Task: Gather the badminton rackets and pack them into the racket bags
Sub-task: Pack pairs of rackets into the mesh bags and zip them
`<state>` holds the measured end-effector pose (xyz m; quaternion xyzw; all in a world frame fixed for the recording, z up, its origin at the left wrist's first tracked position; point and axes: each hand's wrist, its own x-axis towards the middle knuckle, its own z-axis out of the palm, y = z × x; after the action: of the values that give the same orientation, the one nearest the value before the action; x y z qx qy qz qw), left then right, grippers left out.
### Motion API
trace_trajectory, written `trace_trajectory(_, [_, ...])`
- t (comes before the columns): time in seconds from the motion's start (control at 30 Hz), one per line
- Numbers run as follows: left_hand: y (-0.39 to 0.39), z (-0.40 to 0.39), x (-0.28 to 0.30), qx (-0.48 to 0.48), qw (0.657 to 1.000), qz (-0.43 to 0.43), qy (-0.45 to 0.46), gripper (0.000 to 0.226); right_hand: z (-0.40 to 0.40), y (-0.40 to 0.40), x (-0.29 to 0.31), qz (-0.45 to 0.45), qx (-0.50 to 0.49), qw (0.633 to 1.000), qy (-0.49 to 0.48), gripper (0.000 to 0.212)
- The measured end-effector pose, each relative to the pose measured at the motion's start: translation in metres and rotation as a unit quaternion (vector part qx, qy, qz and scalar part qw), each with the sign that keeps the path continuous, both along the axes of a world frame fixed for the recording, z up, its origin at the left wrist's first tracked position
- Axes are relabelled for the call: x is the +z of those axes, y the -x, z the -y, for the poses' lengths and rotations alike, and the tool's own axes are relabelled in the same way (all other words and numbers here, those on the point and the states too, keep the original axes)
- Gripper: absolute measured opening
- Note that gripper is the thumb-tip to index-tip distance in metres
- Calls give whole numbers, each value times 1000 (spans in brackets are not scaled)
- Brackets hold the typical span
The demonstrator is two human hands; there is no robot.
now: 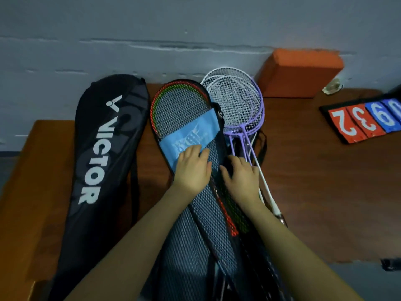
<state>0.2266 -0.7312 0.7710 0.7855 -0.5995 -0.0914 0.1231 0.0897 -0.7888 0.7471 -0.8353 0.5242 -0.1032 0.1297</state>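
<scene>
Brown wooden table [314, 192] against a grey wall. Left hand [192, 168] lies flat on a mesh racket bag [184, 224] holding red-green rackets [155, 101]; right hand [243, 177] seems to grip its right edge. Purple rackets [243, 105] wait just beside, near a black Victor bag [104, 159]. Closing this bag likely comes next; room right.

Sports-hall storage corner or equipment desk. Evidence: brown wooden table [314, 181] against plain grey wall [152, 29]; black VICTOR racket bag [104, 148]; mesh racket bag [184, 213]; purple badminton rackets [240, 101]; flip scoreboard [364, 120] with numbers; orange foam block [299, 74].
</scene>
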Motion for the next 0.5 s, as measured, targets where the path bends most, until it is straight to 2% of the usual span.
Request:
trace_trajectory(0.1, [-16,26,-7,1,1000,-14,1,44,12,-23,-7,-9,-42,999,2,44])
trace_trajectory(0.27, [-28,50,-16,0,999,-41,-27,46,18,-35,-9,22,-63,998,-14,28])
trace_trajectory(0.37, [-32,56,-18,7,996,-91,-19,46,18,-34,-1,101,-30,994,-10,16])
trace_trajectory(0.5, [-37,59,-12,67,974,-217,12,48,19,-28,18,177,54,982,-34,8])
